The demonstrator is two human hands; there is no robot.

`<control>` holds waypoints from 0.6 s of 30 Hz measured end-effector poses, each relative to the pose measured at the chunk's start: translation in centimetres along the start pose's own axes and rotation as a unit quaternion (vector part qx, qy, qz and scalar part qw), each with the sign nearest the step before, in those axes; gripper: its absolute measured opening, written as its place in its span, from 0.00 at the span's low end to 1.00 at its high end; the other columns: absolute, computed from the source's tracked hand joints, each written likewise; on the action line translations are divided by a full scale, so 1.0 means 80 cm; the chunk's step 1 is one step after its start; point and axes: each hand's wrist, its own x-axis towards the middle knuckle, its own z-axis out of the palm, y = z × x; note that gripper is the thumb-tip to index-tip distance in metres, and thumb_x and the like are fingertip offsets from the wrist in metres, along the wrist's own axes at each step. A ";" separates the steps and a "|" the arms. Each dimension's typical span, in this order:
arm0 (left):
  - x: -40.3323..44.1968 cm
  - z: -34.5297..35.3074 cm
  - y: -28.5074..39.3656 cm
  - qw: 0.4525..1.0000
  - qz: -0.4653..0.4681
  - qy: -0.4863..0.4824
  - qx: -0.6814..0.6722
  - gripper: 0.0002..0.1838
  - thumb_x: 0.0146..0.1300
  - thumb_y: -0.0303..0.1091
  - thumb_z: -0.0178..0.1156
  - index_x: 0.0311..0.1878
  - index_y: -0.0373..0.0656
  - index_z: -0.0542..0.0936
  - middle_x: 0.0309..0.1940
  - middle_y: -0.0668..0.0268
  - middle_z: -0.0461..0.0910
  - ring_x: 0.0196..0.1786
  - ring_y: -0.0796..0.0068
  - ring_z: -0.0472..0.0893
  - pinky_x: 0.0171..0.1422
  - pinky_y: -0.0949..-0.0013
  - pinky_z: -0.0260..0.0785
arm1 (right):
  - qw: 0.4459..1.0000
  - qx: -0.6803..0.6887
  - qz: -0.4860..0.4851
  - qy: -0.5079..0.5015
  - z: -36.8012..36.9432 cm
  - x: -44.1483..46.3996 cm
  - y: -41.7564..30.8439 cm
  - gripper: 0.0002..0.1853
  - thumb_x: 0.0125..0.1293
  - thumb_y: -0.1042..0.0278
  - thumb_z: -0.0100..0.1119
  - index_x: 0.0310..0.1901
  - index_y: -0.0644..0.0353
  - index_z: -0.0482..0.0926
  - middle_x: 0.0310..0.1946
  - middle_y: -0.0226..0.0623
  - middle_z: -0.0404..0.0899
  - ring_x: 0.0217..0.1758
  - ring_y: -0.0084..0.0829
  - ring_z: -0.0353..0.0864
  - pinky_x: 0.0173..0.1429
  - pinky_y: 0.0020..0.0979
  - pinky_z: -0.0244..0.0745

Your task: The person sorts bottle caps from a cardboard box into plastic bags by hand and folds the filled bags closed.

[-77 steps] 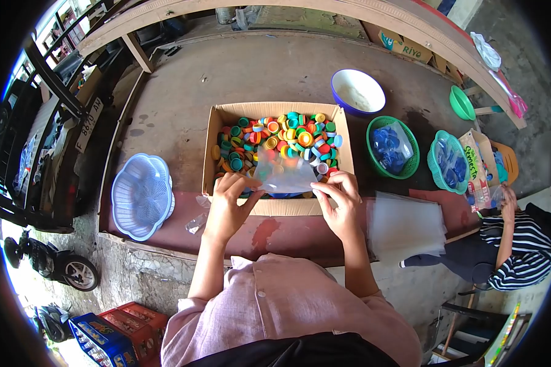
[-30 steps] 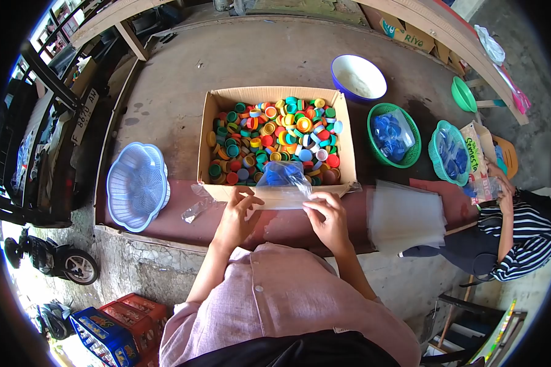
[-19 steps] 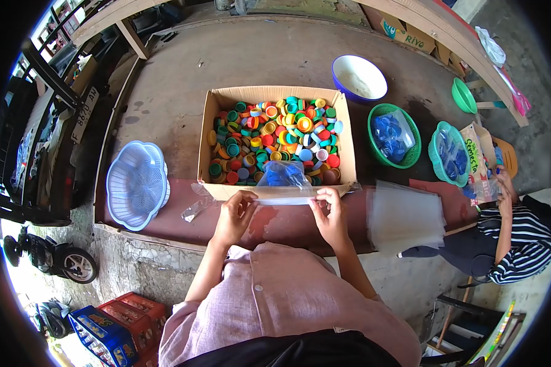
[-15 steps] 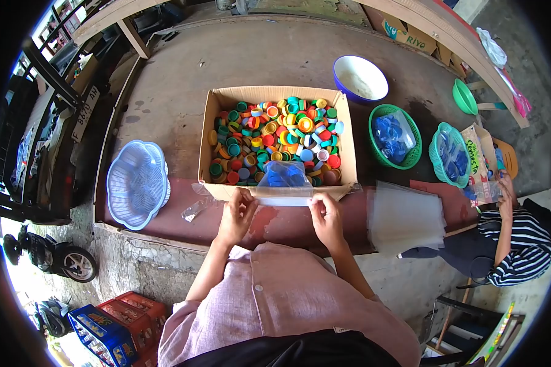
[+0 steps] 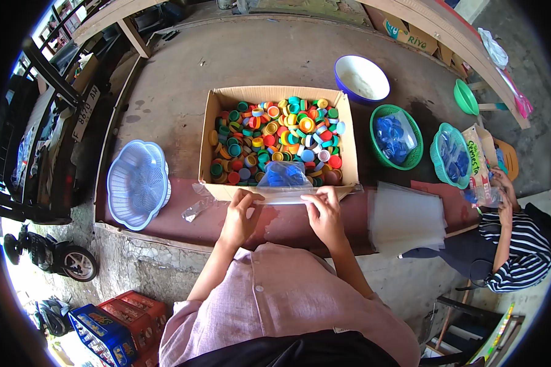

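A pale basket (image 5: 134, 183) sits at left on the table (image 5: 183, 67), well apart from the work. Next along, a left hand (image 5: 240, 217) pinches one end of the clear bag (image 5: 283, 182), which bulges with something blue and lies over the near edge of a box (image 5: 348, 144) of caps (image 5: 269, 139). A right hand (image 5: 326, 214) pinches the other end, the strip drawn straight between. From here the step looks like flattening or folding the bag's mouth; the next move seems to call for level, even tension. Fingers hide both corners; whether the mouth is sealed, I can't tell. Clear sheets (image 5: 407, 217) lie beyond. Far right, a co-worker (image 5: 520, 251), partly lost in shadow, holds something too small to make out.
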 end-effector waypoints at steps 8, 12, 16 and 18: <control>0.014 -0.017 0.003 0.997 0.069 -0.029 0.014 0.06 0.54 0.19 0.57 0.36 0.38 0.76 0.31 0.60 0.73 0.29 0.70 0.74 0.31 0.73 0.68 | 0.998 0.054 -0.022 0.014 -0.021 0.014 -0.009 0.10 0.56 0.77 0.56 0.41 0.62 0.75 0.30 0.37 0.73 0.32 0.31 0.73 0.37 0.29 0.70; 0.006 0.000 -0.008 0.997 -0.007 -0.001 -0.073 0.06 0.58 0.22 0.55 0.38 0.38 0.70 0.27 0.64 0.71 0.27 0.76 0.72 0.29 0.75 0.65 | 0.988 0.129 0.079 0.033 -0.010 -0.002 -0.003 0.07 0.60 0.74 0.55 0.39 0.63 0.71 0.26 0.34 0.73 0.25 0.23 0.70 0.31 0.23 0.65; 0.006 0.004 -0.023 0.965 -0.127 -0.039 -0.226 0.08 0.61 0.23 0.53 0.40 0.39 0.65 0.26 0.66 0.69 0.26 0.82 0.71 0.29 0.77 0.65 | 0.958 0.226 0.169 0.045 0.011 -0.013 0.014 0.05 0.59 0.75 0.56 0.34 0.62 0.70 0.23 0.29 0.72 0.22 0.15 0.67 0.25 0.18 0.59; 0.010 0.005 -0.021 0.954 -0.139 -0.033 -0.263 0.06 0.61 0.23 0.53 0.39 0.39 0.66 0.26 0.66 0.70 0.27 0.83 0.72 0.30 0.78 0.66 | 0.941 0.269 0.199 0.053 0.012 -0.009 0.013 0.05 0.59 0.76 0.56 0.34 0.62 0.70 0.23 0.28 0.72 0.22 0.14 0.66 0.25 0.17 0.59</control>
